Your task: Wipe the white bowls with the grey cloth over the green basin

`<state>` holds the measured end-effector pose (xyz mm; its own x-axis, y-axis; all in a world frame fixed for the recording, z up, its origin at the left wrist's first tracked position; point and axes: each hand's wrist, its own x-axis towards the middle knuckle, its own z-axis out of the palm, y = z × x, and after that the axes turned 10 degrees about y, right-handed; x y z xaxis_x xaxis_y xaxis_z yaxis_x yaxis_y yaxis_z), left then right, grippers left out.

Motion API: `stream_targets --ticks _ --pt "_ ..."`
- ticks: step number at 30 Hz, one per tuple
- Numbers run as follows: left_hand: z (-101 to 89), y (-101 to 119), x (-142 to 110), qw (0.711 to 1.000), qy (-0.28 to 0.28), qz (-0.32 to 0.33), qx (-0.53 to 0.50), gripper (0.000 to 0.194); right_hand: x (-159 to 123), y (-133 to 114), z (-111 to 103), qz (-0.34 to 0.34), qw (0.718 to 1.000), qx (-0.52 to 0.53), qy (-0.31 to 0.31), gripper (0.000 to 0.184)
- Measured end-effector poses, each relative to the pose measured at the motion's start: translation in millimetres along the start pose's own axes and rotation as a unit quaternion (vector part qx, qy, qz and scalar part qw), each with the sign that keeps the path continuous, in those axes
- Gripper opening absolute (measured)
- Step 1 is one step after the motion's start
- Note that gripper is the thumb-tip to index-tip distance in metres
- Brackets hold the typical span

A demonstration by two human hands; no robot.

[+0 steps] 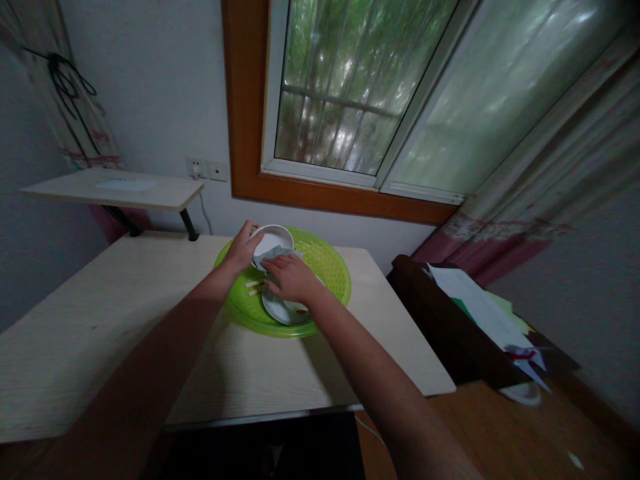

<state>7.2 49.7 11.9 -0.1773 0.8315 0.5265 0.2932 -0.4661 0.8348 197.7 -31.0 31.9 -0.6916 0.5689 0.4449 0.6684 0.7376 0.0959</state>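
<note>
My left hand (243, 247) grips the rim of a white bowl (276, 235), which is tilted so its inside faces me. A grey cloth (274, 253) lies against the bowl's near side, with my right hand (290, 277) closed on it. Below my right hand a white plate (280, 310) rests in a round green plastic basket (325, 263); a small reddish-brown mark shows on the plate. A pair of light wooden chopsticks (255, 291) sticks out left of the plate, their other ends hidden.
The basket stands on a pale wooden table (200, 360). At the back left is a raised shelf (115, 190) on black legs. A dark brown piece of furniture (435, 320) with papers (470, 303) stands at the right. Behind are a window (345, 87) and wall sockets (206, 169).
</note>
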Motion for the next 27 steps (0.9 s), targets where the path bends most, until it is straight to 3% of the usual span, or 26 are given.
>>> stream_targets --ticks 5,9,16,27 --pt "-1.7 3.3 -1.7 1.000 0.001 0.009 0.019 0.034 -1.4 0.2 3.6 -0.020 0.996 0.079 0.022 0.068" --pt "-2.3 1.7 -1.1 1.000 0.003 0.014 0.022 0.036 0.2 1.2 5.2 -0.018 0.995 0.091 0.032 0.064" --pt "-1.1 -4.4 1.2 0.999 0.007 0.016 0.035 0.033 3.5 2.9 5.6 0.013 0.999 0.032 0.030 0.050" --pt "-0.6 1.1 0.8 0.999 0.017 -0.001 0.028 0.034 6.6 2.1 5.9 0.063 0.991 -0.089 0.076 0.049"
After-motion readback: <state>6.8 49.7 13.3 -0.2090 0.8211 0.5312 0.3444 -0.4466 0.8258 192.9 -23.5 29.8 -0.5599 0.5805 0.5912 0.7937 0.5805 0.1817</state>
